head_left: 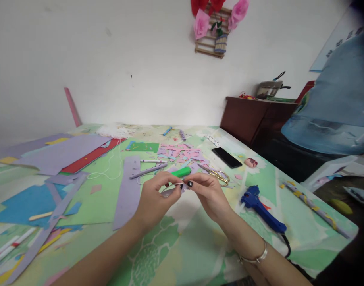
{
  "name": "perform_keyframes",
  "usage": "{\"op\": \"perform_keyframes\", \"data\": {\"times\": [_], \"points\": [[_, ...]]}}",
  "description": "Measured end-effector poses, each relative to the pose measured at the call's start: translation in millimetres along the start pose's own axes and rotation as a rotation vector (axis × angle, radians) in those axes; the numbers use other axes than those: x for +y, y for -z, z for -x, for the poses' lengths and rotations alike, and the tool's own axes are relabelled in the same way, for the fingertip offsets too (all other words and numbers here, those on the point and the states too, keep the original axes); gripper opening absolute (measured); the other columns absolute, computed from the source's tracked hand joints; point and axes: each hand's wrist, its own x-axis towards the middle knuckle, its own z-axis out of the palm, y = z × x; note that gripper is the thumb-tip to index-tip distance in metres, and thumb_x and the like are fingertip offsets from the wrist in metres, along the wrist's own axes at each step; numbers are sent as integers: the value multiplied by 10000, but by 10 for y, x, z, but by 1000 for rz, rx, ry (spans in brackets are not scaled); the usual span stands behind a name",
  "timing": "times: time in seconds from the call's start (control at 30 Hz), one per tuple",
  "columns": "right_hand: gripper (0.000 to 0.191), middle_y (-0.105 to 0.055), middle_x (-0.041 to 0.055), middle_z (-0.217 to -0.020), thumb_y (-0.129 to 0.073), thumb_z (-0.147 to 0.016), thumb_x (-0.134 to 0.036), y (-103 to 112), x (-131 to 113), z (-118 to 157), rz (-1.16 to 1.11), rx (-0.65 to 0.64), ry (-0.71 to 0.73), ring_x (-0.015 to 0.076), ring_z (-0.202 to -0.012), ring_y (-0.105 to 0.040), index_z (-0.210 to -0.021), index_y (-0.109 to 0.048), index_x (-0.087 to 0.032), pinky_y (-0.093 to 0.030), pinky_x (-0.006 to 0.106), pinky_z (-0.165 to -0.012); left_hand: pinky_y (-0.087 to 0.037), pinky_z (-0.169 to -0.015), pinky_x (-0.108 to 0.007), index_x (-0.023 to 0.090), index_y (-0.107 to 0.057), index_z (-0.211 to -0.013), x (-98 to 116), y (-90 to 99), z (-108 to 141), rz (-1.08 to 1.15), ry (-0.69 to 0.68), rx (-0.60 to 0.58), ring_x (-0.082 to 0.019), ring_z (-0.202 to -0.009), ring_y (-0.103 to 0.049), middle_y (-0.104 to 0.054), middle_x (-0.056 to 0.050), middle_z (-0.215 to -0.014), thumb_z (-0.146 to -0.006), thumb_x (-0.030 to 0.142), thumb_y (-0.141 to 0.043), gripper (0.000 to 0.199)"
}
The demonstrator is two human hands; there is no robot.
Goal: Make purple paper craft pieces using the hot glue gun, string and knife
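Observation:
In front of me, over the near middle of the table, my left hand (158, 194) and my right hand (210, 194) meet fingertip to fingertip, both closed in a pinch. A thin white string (173, 184) runs between the pinched fingers, and a small light purple piece shows at the left fingertips, partly hidden. Just beyond the hands lies a green-handled tool (182, 171), its kind unclear. A purple strip with dark dots (149, 170) rests to the left of it. Gold-handled scissors (219, 174) lie behind my right hand.
A blue glue gun (263, 210) with its cord lies at right, near a black phone (227, 157) and a purple stick wound with yellow (315, 206). Pink paper scraps (182, 152) are heaped behind. Coloured sheets (62, 153) cover the left side. A water bottle (333, 107) stands right.

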Motion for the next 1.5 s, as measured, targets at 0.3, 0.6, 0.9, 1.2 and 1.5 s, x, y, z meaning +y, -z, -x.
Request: {"op": "perform_keyframes", "data": {"times": [0.3, 0.6, 0.9, 1.2, 1.5], "points": [[107, -723, 5, -724, -778, -626, -230, 11, 32, -7, 97, 27, 19, 150, -682, -630, -729, -751, -239, -491, 302, -702, -425, -612, -243, 182, -621, -705, -19, -12, -15, -58, -73, 18, -137, -674, -563, -620, -11, -692, -723, 132, -557, 83], [75, -710, 28, -755, -669, -750, -184, -53, 38, 59, 456, 79, 409, 175, -736, -639, -774, -730, -221, -504, 319, -708, -414, -597, -241, 175, -614, -695, -11, -48, 36, -43, -100, 94, -119, -622, -524, -594, 12, -649, -715, 125, -579, 64], [176, -686, 49, -797, -572, -804, -64, -72, 61, 101, 743, 77, 798, 174, -750, -620, -864, -673, -195, -496, 327, -698, -420, -612, -250, 185, -591, -710, 8, -77, 75, 50, -79, 74, -121, -645, -504, -568, 14, -667, -754, 133, -557, 76], [244, -704, 81, -848, -561, -793, -24, -98, 25, 115, 825, 76, 915, 190, -779, -627, -925, -684, -189, -508, 355, -710, -432, -643, -271, 187, -613, -733, -3, -85, 78, 63, -20, 104, -139, -675, -537, -611, 0, -703, -748, 148, -556, 71], [239, -712, 65, -819, -575, -792, -41, -100, 32, 93, 822, 109, 927, 180, -752, -638, -905, -694, -214, -521, 349, -679, -435, -623, -263, 185, -610, -719, 10, -85, 68, 34, -57, 118, -132, -650, -542, -611, 5, -676, -747, 137, -560, 75]]}}
